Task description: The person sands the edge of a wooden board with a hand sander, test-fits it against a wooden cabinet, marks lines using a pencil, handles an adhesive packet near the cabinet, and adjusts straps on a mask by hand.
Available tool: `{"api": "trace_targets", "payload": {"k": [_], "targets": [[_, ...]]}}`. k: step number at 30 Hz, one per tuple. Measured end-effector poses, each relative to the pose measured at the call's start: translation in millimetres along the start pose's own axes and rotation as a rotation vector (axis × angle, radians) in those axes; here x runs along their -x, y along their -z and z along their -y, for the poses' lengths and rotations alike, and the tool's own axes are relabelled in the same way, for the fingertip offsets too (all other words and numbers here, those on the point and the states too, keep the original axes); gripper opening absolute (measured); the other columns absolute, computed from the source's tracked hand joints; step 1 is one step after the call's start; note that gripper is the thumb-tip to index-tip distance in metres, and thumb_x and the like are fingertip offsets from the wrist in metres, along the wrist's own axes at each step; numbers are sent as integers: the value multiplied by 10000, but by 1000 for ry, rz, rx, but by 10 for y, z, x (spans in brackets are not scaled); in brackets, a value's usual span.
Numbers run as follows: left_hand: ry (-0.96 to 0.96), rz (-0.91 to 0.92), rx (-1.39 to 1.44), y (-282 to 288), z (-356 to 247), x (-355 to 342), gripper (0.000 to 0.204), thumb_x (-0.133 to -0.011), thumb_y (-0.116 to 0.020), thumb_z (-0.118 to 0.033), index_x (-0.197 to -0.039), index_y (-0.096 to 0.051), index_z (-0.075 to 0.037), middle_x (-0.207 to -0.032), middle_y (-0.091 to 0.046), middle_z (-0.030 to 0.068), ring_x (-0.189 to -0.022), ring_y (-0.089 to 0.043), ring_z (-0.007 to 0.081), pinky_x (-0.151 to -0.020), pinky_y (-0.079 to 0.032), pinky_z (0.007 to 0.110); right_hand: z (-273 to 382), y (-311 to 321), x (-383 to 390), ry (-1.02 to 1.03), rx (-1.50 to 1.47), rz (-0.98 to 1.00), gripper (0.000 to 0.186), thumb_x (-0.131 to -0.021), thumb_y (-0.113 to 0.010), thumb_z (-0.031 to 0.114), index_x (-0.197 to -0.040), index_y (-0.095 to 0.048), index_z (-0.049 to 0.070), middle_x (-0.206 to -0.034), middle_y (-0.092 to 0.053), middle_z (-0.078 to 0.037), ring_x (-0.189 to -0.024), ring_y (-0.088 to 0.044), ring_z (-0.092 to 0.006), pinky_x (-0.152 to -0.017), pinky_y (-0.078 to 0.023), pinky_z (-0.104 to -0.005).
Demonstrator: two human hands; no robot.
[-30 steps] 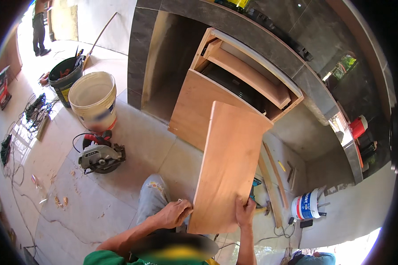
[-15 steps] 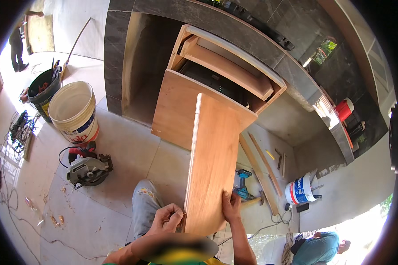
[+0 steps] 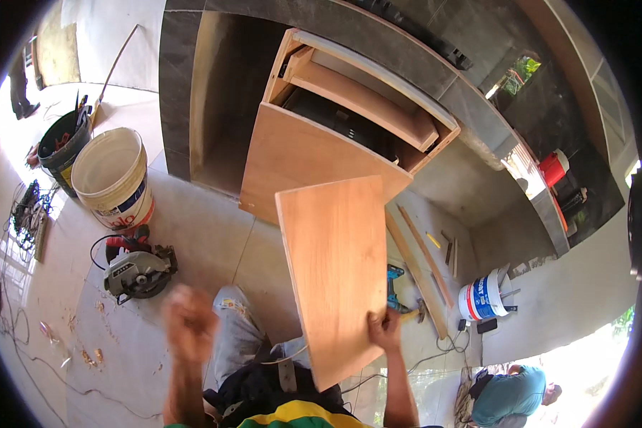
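Note:
My right hand grips a rectangular plywood board by its right edge, holding it tilted in front of me. My left hand is off the board to the left, over my knee, smeared by motion; its fingers look bent, but what they hold cannot be made out. A thin pale strip curves beside the board's lower left. Behind the board stands a wooden cabinet unit with a drawer at its top. A teal power drill lies partly hidden on the floor right of the board.
A circular saw, white bucket, dark tool bucket and tangled cables are left. Wood strips and a white pail lie right, beneath the tiled counter. A co-worker crouches lower right; another person's legs show upper left.
My left hand has left the board's edge and moved left. The board's top has swung down and left, showing more of its face, while my right hand still grips it.

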State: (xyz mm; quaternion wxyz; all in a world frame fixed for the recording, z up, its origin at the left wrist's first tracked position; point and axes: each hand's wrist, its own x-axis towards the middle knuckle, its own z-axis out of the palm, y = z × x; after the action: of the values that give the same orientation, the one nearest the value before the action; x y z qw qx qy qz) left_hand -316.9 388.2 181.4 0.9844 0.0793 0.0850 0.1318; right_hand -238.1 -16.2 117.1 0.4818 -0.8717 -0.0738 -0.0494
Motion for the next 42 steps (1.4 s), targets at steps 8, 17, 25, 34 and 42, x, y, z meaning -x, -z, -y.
{"api": "trace_targets", "payload": {"k": [8, 17, 25, 34, 42], "targets": [[268, 290, -1053, -255, 349, -18, 511, -1010, -520, -170, -1432, -309, 25, -1386, -484, 201, -681, -601, 182, -563, -488, 329, 2, 178, -353, 233, 303, -364, 436, -935, -669, 382, -791, -564, -16, -678, -574, -66, -573, -470, -128, -502, -374, -313], [-271, 612, -1707, -39, 1091, 39, 197, -906, -568, -19, -1100, -553, 10, -796, -591, 184, -744, -586, 393, -667, -477, 424, 321, 138, -356, 157, 172, -210, 529, -922, -657, 466, -738, -560, -21, -591, -521, -24, -533, -418, -98, -458, -332, -304], [56, 894, -1683, 163, 1046, -48, 115, -940, -569, -79, -888, -591, 21, -719, -605, 205, -707, -597, 427, -600, -472, 424, 193, 216, -155, 151, 259, -151, 440, -857, -740, 375, -837, -633, -51, -605, -560, -84, -530, -479, -137, -474, -385, -319], [159, 751, -1667, 112, 981, 66, 273, -992, -547, -173, -813, -571, 31, -612, -535, 157, -547, -544, 284, -542, -432, 410, 461, 268, -158, 263, 142, -181, 444, -844, -753, 390, -866, -648, -41, -643, -601, -105, -534, -528, -175, -487, -420, -333], [193, 431, -1370, -30, 586, 352, 276, -974, -605, -225, -797, -640, -16, -674, -536, 18, -670, -506, 76, -557, -419, 315, 188, 330, -146, 143, 109, -17, 306, -879, -696, 264, -731, -564, 31, -539, -467, -27, -489, -417, -99, -425, -327, -308]]}}
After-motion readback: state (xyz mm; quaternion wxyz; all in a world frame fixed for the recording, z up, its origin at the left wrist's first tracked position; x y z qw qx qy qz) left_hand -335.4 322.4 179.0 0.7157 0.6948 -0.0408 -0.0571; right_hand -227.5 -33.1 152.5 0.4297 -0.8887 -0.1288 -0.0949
